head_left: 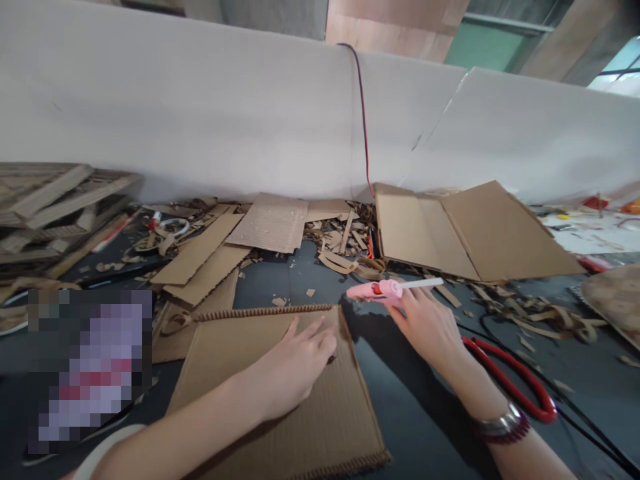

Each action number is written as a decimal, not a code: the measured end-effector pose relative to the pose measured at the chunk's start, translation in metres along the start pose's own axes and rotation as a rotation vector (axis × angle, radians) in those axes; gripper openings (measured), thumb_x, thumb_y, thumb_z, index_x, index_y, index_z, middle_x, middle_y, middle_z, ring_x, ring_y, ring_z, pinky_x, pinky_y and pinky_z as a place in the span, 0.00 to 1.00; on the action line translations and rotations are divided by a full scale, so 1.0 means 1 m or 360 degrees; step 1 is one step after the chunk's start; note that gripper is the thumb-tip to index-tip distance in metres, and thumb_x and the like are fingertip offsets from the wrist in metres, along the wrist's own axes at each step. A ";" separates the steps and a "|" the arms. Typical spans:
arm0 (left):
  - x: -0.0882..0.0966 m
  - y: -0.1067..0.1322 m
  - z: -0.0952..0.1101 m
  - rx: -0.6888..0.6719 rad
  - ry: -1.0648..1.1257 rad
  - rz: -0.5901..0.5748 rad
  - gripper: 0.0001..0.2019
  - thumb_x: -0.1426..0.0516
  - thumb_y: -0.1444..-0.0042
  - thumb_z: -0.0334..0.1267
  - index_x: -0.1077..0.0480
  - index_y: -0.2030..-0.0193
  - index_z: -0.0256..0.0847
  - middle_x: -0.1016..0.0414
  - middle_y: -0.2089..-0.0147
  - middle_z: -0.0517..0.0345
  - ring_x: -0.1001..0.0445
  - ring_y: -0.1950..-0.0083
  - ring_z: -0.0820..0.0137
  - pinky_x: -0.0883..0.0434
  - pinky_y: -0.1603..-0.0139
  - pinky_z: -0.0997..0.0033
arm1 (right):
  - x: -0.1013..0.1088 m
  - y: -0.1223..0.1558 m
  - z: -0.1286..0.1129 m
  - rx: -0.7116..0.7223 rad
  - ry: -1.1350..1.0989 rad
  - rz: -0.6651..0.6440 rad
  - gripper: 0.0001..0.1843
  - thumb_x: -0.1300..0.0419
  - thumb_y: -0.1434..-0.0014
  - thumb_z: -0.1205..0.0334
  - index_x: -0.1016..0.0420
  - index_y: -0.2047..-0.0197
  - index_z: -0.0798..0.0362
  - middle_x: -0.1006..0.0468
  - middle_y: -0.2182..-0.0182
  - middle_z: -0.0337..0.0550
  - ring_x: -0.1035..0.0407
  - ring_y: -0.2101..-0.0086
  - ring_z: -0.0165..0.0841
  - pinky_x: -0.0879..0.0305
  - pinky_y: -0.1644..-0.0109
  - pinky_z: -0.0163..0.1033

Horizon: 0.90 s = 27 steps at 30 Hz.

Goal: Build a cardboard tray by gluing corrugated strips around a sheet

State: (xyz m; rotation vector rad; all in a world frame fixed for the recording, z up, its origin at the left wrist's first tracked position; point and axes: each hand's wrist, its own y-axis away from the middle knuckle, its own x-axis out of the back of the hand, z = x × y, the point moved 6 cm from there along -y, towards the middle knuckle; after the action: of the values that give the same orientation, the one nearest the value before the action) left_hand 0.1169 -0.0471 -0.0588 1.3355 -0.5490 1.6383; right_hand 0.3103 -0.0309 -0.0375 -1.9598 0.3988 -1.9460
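My left hand [295, 363] lies flat on a brown corrugated cardboard sheet [320, 420] in front of me, fingers stretched out toward its far edge. A corrugated strip [265, 312] stands along that far edge. My right hand [425, 327] grips a pink glue gun [377, 291] with a white glue stick [423, 283] poking out of its back, held at the sheet's far right corner. A bracelet is on my right wrist.
Dark table [415, 413] strewn with cardboard scraps [345, 247]. Folded cardboard panels [465, 230] lie at the back right, flat pieces [210, 260] at the back left, a stack of strips [50, 207] at far left. A red-handled tool [515, 387] and black cable lie right. White wall [200, 107] behind.
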 end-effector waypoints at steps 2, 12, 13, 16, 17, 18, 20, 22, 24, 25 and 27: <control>0.000 0.000 -0.001 0.0001 -0.0005 -0.0007 0.31 0.54 0.57 0.16 0.48 0.43 0.35 0.50 0.35 0.41 0.56 0.34 0.55 0.51 0.41 0.39 | -0.001 -0.004 0.006 -0.0060 -0.0028 0.0060 0.14 0.53 0.41 0.64 0.34 0.56 0.60 0.26 0.65 0.56 0.32 0.62 0.45 0.36 0.63 0.45; 0.003 -0.001 0.000 0.0021 -0.0015 0.0070 0.22 0.55 0.48 0.20 0.45 0.45 0.34 0.44 0.38 0.41 0.50 0.35 0.56 0.48 0.42 0.43 | -0.030 -0.009 0.003 0.0012 -0.0099 -0.0060 0.13 0.51 0.41 0.62 0.33 0.56 0.59 0.28 0.60 0.53 0.36 0.59 0.42 0.38 0.57 0.45; 0.006 -0.001 0.000 0.0027 -0.0006 0.0115 0.18 0.56 0.46 0.22 0.42 0.48 0.35 0.41 0.39 0.42 0.48 0.36 0.57 0.47 0.42 0.44 | -0.030 -0.009 0.003 -0.0013 -0.0080 -0.0068 0.13 0.51 0.41 0.61 0.33 0.57 0.59 0.28 0.62 0.53 0.36 0.61 0.42 0.38 0.59 0.46; 0.018 -0.001 0.000 0.0083 0.0042 0.0252 0.11 0.57 0.41 0.28 0.36 0.59 0.36 0.33 0.46 0.44 0.40 0.41 0.57 0.40 0.45 0.52 | -0.026 -0.006 0.004 -0.0074 -0.0036 -0.0054 0.14 0.49 0.42 0.58 0.34 0.58 0.60 0.29 0.65 0.53 0.36 0.62 0.43 0.39 0.60 0.45; 0.022 -0.001 -0.001 0.0126 0.0075 0.0282 0.11 0.57 0.40 0.30 0.35 0.62 0.36 0.31 0.49 0.44 0.36 0.44 0.58 0.37 0.48 0.55 | -0.022 -0.004 0.006 -0.0092 -0.0022 -0.0038 0.15 0.47 0.44 0.58 0.34 0.58 0.60 0.29 0.65 0.53 0.37 0.62 0.43 0.39 0.60 0.46; 0.026 0.000 -0.002 0.0172 0.0112 0.0302 0.10 0.57 0.40 0.31 0.35 0.63 0.36 0.29 0.52 0.45 0.33 0.48 0.59 0.35 0.51 0.59 | -0.016 -0.001 0.007 -0.0115 -0.0006 -0.0015 0.15 0.47 0.44 0.58 0.35 0.57 0.60 0.29 0.65 0.53 0.37 0.62 0.44 0.39 0.60 0.46; 0.032 0.000 -0.004 0.0236 0.0177 0.0321 0.10 0.56 0.40 0.32 0.35 0.63 0.37 0.27 0.59 0.49 0.29 0.56 0.63 0.33 0.58 0.64 | -0.001 0.006 0.008 -0.0174 0.0042 0.0045 0.13 0.47 0.45 0.63 0.36 0.57 0.60 0.30 0.64 0.55 0.39 0.60 0.46 0.39 0.60 0.48; 0.035 0.000 -0.004 0.0262 0.0195 0.0311 0.10 0.57 0.40 0.33 0.35 0.63 0.38 0.26 0.63 0.52 0.27 0.61 0.64 0.33 0.62 0.67 | 0.019 0.015 0.003 -0.0213 0.0056 0.0132 0.11 0.49 0.45 0.68 0.36 0.58 0.59 0.30 0.63 0.56 0.39 0.59 0.47 0.40 0.59 0.50; 0.035 0.001 -0.004 0.0280 0.0178 0.0266 0.10 0.57 0.39 0.34 0.36 0.62 0.38 0.26 0.65 0.52 0.27 0.63 0.64 0.34 0.64 0.67 | 0.038 0.022 -0.013 -0.0138 -0.0112 0.0247 0.08 0.50 0.44 0.70 0.35 0.61 0.57 0.30 0.65 0.53 0.38 0.61 0.44 0.39 0.58 0.49; 0.034 0.001 -0.004 0.0285 0.0158 0.0240 0.10 0.57 0.39 0.35 0.36 0.61 0.38 0.25 0.66 0.52 0.27 0.63 0.63 0.34 0.64 0.67 | 0.044 0.024 -0.026 -0.0012 -0.0309 0.0269 0.06 0.50 0.43 0.69 0.35 0.62 0.55 0.29 0.66 0.51 0.37 0.62 0.42 0.38 0.58 0.48; 0.032 0.001 -0.003 0.0273 0.0101 0.0211 0.11 0.57 0.39 0.35 0.36 0.60 0.37 0.25 0.65 0.50 0.26 0.63 0.62 0.34 0.65 0.67 | 0.046 0.025 -0.057 0.0304 -0.0731 0.0102 0.06 0.47 0.43 0.67 0.33 0.61 0.53 0.27 0.65 0.46 0.35 0.62 0.38 0.36 0.57 0.44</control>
State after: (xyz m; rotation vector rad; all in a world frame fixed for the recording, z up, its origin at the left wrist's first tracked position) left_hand 0.1152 -0.0332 -0.0302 1.3896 -0.4763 1.8649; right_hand 0.2549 -0.0763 -0.0078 -2.1491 0.1435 -1.3771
